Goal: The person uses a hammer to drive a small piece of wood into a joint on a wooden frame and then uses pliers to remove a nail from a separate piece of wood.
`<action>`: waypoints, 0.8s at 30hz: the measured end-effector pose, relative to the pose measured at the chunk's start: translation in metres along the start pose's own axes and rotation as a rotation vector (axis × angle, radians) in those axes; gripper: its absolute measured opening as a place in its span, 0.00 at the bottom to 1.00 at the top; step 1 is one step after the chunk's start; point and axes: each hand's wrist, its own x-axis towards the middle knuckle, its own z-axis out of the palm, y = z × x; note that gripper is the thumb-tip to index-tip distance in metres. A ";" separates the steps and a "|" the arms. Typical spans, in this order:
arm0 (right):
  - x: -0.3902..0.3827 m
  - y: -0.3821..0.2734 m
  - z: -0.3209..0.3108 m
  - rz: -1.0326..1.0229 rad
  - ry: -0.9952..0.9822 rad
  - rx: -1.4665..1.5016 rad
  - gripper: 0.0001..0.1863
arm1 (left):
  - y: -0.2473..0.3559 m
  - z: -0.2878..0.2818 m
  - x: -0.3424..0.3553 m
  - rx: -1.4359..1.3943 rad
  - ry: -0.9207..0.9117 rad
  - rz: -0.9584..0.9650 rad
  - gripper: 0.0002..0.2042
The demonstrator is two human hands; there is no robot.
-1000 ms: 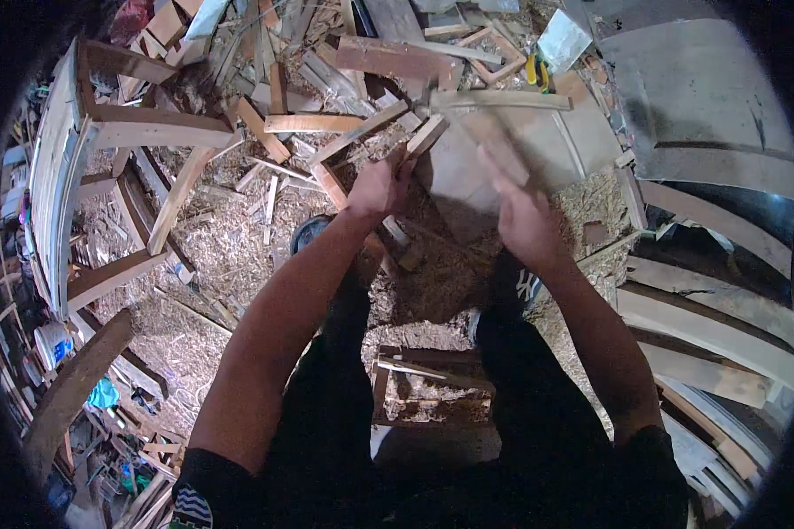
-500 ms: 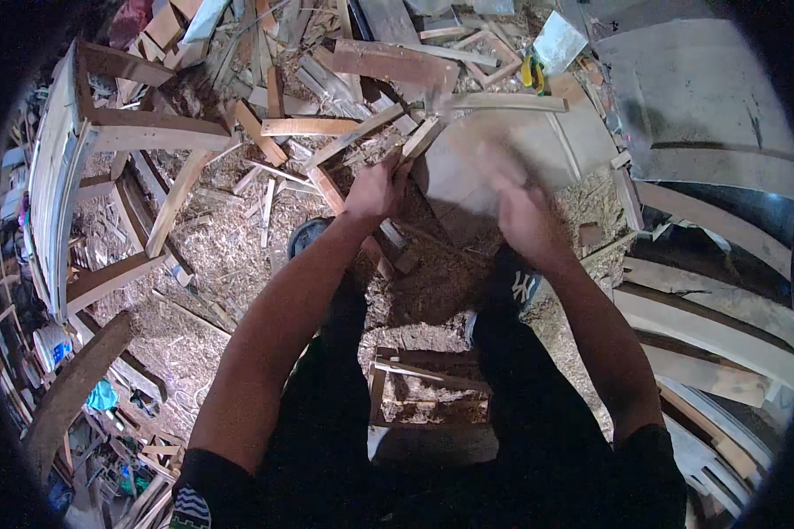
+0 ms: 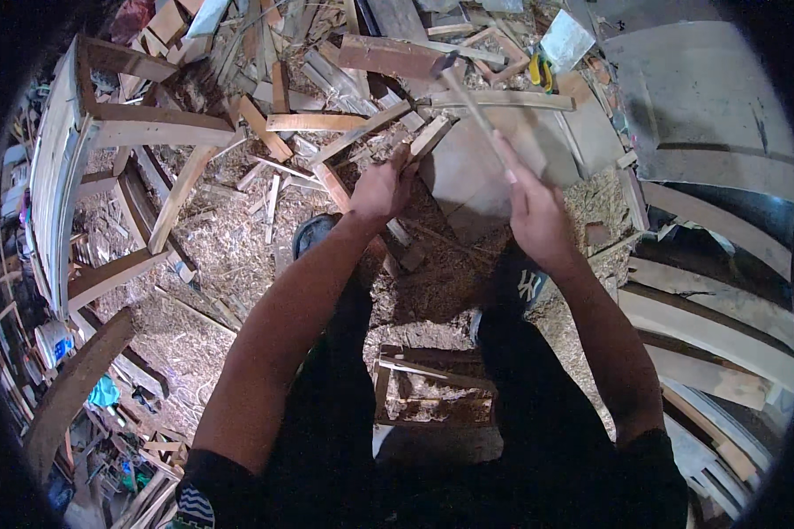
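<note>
My left hand (image 3: 384, 187) is closed on a short pale wooden block (image 3: 430, 134), which points up and to the right among loose offcuts. My right hand (image 3: 538, 212) grips the wooden handle of a hammer (image 3: 473, 107), its dark metal head raised up and to the left, above and beyond the block. Under the hammer lies a flat tan board (image 3: 468, 185), with a pale curved strip (image 3: 529, 102) across its far edge. My feet stand either side of the board's near corner on wood shavings.
An upturned wooden frame (image 3: 123, 132) stands at left. Curved boards (image 3: 710, 330) and a large grey panel (image 3: 706, 97) are stacked at right. Scrap wood lies ahead, with a yellow-and-black tool (image 3: 541, 72). A small wooden frame (image 3: 384, 397) lies between my legs.
The hammer was blurred in motion earlier; now it shows more clearly, raised above the board. My left hand has stayed on the block with little movement.
</note>
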 end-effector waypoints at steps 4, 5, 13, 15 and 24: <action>-0.011 0.003 -0.005 0.078 -0.031 0.027 0.30 | 0.003 0.007 0.000 0.018 -0.036 -0.043 0.21; -0.011 0.006 -0.009 0.079 -0.029 0.020 0.30 | 0.004 0.009 0.001 0.036 -0.033 -0.029 0.22; -0.030 0.051 0.016 -0.129 0.055 -0.037 0.28 | -0.003 0.017 0.004 0.002 -0.057 -0.074 0.23; -0.023 0.046 0.018 -0.153 0.048 -0.078 0.28 | -0.011 0.014 0.001 0.010 -0.047 -0.100 0.22; -0.012 0.050 0.013 -0.317 0.287 -0.187 0.25 | 0.001 0.013 0.002 -0.010 -0.029 -0.081 0.22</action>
